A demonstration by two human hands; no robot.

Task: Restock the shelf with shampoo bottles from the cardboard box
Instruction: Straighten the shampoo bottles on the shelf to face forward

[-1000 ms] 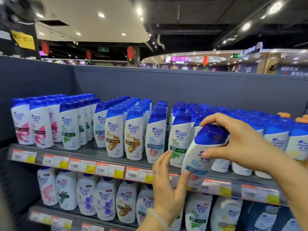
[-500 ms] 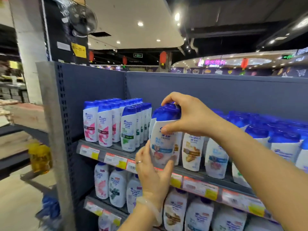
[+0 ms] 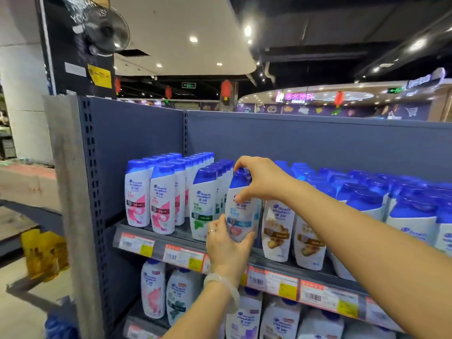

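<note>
Bottle (image 3: 241, 214) in both my hands, at the front edge of the top shelf (image 3: 186, 234), in the gap between the green-label row at its nine o'clock and the brown-label row at its three o'clock. My right hand (image 3: 263, 181) comes over from above, fingers and thumb curled round the blue cap, because from the top I can steer the bottle and keep it upright. My left hand (image 3: 228, 243) cups the lower body from below and the near side, thumb and fingers wrapped round it, taking the weight and guiding the base toward the shelf. I judge the gap is the slot for this kind, since each row runs back in one label colour and the rows on both sides stand full to the front. The fit looks tight, so a careless push could topple a neighbouring bottle. Price tags (image 3: 183, 256) run along the shelf lip at six o'clock of the bottle. No cardboard box shows in this view.
</note>
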